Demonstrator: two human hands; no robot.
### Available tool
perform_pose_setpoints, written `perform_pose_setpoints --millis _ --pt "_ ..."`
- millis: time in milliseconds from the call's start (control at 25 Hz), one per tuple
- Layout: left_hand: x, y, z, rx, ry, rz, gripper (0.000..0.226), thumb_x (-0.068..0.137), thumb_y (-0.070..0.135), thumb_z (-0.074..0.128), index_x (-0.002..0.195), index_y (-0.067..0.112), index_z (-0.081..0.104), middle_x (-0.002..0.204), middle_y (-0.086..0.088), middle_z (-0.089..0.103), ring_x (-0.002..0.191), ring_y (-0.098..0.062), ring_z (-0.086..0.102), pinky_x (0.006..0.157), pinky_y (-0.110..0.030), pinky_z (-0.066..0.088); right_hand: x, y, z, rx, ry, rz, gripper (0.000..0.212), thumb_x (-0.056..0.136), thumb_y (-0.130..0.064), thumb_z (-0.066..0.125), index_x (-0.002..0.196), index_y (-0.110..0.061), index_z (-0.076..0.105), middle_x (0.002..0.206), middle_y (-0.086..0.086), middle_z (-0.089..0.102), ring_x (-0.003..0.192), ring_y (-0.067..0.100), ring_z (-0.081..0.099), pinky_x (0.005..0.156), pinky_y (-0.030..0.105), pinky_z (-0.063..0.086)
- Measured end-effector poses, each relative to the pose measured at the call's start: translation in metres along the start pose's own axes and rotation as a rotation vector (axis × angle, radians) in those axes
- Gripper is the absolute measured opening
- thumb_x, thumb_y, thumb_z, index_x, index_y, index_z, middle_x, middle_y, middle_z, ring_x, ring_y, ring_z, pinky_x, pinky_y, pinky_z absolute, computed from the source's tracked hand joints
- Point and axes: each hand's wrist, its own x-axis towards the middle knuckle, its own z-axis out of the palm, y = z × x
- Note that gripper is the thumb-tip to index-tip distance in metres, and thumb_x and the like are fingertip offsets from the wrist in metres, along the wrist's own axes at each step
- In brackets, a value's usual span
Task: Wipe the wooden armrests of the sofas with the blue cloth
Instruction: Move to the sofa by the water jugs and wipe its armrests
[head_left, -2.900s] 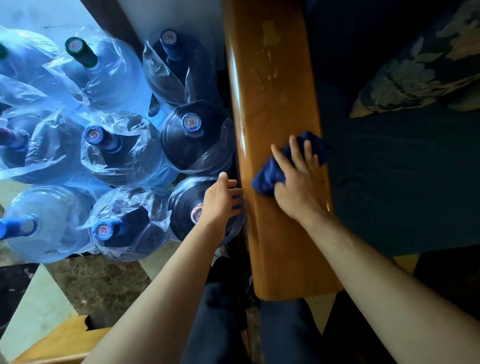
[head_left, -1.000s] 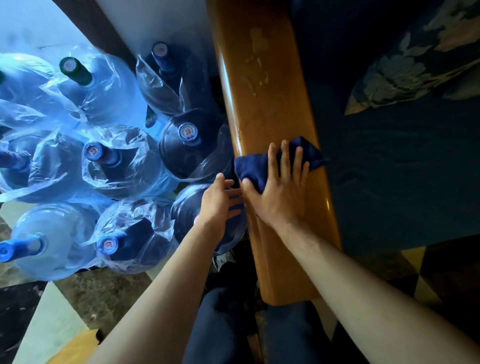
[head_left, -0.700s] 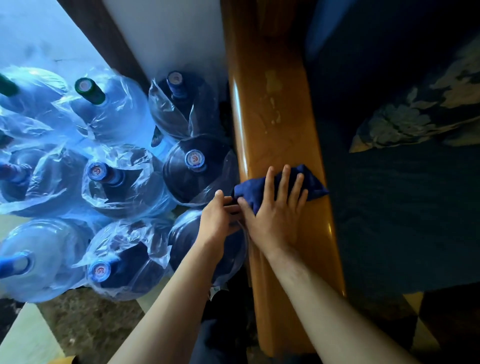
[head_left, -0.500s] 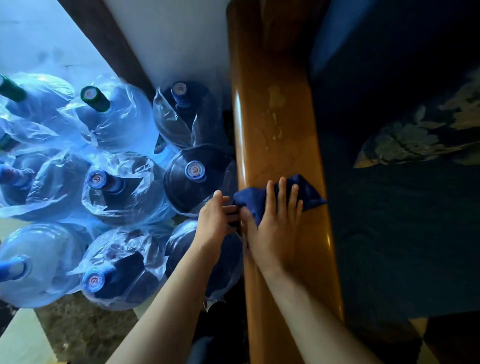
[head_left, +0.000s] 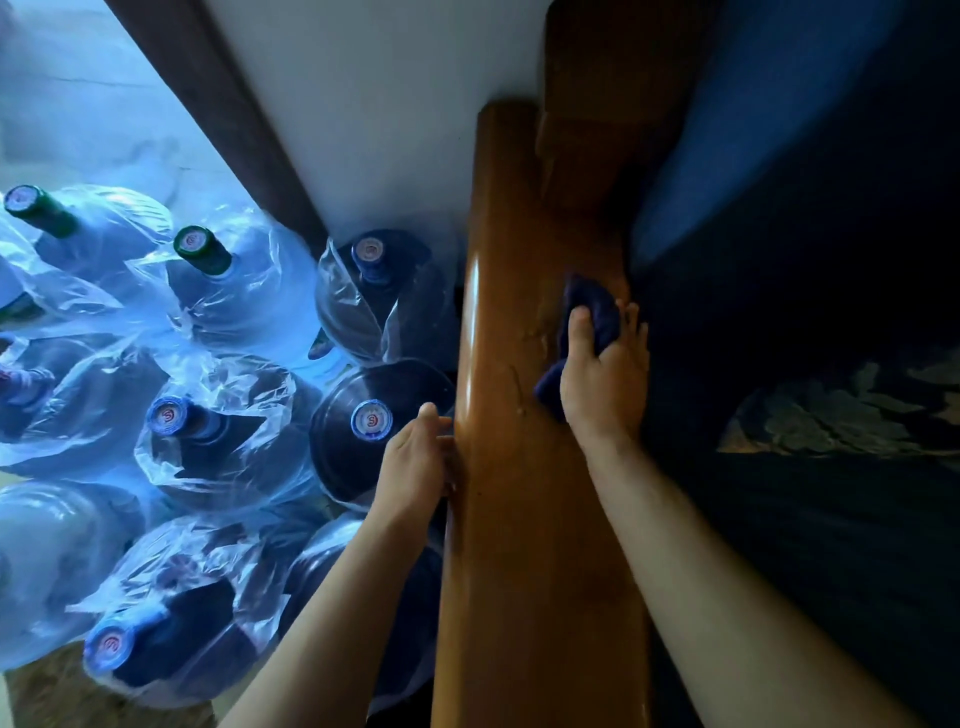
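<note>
A glossy brown wooden armrest (head_left: 511, 467) runs from the bottom of the view up to the wall. My right hand (head_left: 605, 376) presses the dark blue cloth (head_left: 589, 312) onto the armrest's right side, near the sofa's inner edge; fingers and thumb wrap the bunched cloth. My left hand (head_left: 415, 460) rests against the armrest's left edge, its fingers curled around the side and partly hidden. Pale marks show on the wood just left of the cloth.
Several large water bottles (head_left: 371, 421) in plastic bags crowd the floor left of the armrest. The dark blue sofa seat (head_left: 810, 519) with a patterned cushion (head_left: 852, 415) lies to the right. A white wall (head_left: 374, 130) and the wooden sofa-back post (head_left: 587, 130) stand ahead.
My right hand has slid the cloth forward and to the right along the armrest, bunching it up. The view has tilted toward the wall. My left hand stays on the left edge.
</note>
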Motion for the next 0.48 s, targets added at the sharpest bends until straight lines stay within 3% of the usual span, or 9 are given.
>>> perform_pose_setpoints --millis 120,360,480 --pt "0.014 0.014 0.009 0.020 0.029 0.016 0.048 0.106 0.048 0.034 0.092 0.019 0.070 0.095 -0.014 0.071 0.087 -0.029 0.065 0.079 -0.039 0.052 0.040 -0.037 0.023 -0.188 -0.092 -0.018 0.074 0.103 -0.061 0.026 0.160 -0.013 0.021 0.170 0.009 0.013 0.157 0.030 0.006 0.126 0.052 0.006" --pt "0.027 0.024 0.010 -0.013 0.029 0.043 0.049 0.106 0.049 0.033 0.100 0.015 0.069 0.094 -0.011 0.073 0.084 -0.024 0.067 0.075 -0.036 0.053 0.081 -0.097 0.063 -0.456 -0.198 -0.029 0.081 0.098 -0.068 0.029 0.163 -0.025 0.007 0.170 0.015 -0.006 0.154 0.041 -0.013 0.122 0.058 -0.009" --pt "0.024 0.025 0.004 -0.049 0.047 0.029 0.049 0.107 0.048 0.031 0.111 0.012 0.065 0.096 -0.010 0.072 0.086 -0.023 0.068 0.069 -0.036 0.053 0.056 -0.087 0.065 -0.545 -0.249 -0.213 0.074 0.096 -0.069 0.034 0.160 -0.041 0.008 0.169 0.016 -0.010 0.153 0.045 -0.015 0.120 0.062 -0.010"
